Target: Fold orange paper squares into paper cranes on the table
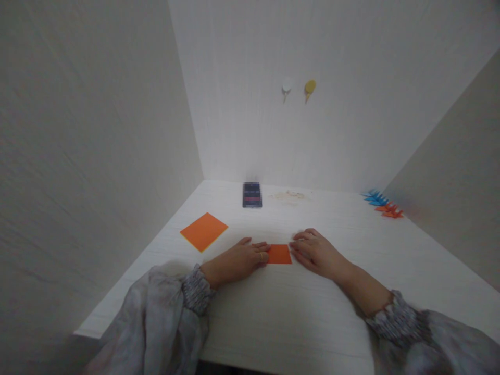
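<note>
A small folded piece of orange paper (279, 254) lies flat on the white table in front of me. My left hand (244, 258) rests over its left part, fingers stretched out flat, so that end of the paper is hidden. At the paper's right edge is my right hand (314, 252), its fingers extended and slightly apart, the tips at or close to the edge. Whether they press on it I cannot tell. To the left lies a larger stack or sheet of square orange paper (203, 232) with a yellow rim along its lower edges.
A dark, blurred, phone-like object (252, 195) sits at the back of the table (312, 323). Folded blue paper figures (375, 198) and orange ones (389, 210) stand at the far right. White (286, 87) and yellow (310, 87) hooks are on the back wall; side walls enclose the table.
</note>
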A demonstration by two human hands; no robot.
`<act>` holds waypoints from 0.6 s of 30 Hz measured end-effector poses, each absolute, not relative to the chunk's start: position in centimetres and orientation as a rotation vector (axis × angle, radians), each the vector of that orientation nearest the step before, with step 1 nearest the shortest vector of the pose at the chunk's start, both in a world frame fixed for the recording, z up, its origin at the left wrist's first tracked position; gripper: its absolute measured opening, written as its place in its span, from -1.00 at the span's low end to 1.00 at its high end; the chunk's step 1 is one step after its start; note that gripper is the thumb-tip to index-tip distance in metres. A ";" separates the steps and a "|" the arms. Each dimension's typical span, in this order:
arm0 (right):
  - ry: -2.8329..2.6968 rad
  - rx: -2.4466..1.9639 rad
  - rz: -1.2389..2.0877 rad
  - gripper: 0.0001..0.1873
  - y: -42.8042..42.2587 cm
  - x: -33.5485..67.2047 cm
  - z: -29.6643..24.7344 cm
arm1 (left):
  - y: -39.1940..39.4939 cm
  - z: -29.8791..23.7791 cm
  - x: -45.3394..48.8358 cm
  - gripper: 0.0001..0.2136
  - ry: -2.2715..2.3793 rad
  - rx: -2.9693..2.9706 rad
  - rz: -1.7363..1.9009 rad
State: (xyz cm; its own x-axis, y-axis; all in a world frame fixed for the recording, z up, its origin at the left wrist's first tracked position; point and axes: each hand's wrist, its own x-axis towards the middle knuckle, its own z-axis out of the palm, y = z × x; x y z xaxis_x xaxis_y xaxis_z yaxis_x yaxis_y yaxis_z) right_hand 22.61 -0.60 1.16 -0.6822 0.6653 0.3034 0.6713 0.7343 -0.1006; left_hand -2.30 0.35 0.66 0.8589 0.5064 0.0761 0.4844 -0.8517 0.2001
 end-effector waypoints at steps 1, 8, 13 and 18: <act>-2.596 -1.023 -0.035 -0.73 -0.6 22.6 1.1 | 0.4 0.7 -2.2 -0.73 0.767 2.861 0.196; -2.636 -0.948 0.062 -0.67 -0.3 21.4 0.2 | 0.2 1.1 -1.7 -0.74 0.768 2.856 0.246; -2.711 -1.022 0.090 -0.65 -0.2 21.1 -0.6 | 0.1 1.3 -1.1 -0.75 0.809 2.842 0.314; -2.737 -1.018 0.045 -0.66 -0.3 21.0 -0.5 | 0.1 1.1 -0.5 -0.77 0.829 2.910 0.354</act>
State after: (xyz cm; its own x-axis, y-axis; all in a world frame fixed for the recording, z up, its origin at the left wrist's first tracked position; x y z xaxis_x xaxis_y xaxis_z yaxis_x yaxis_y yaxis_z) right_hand 21.01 -0.35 -0.49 -0.7355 0.6488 0.1951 0.6420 0.7594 -0.1053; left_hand -0.48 0.10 1.14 0.8253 0.5297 0.1955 0.5077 -0.8477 0.1534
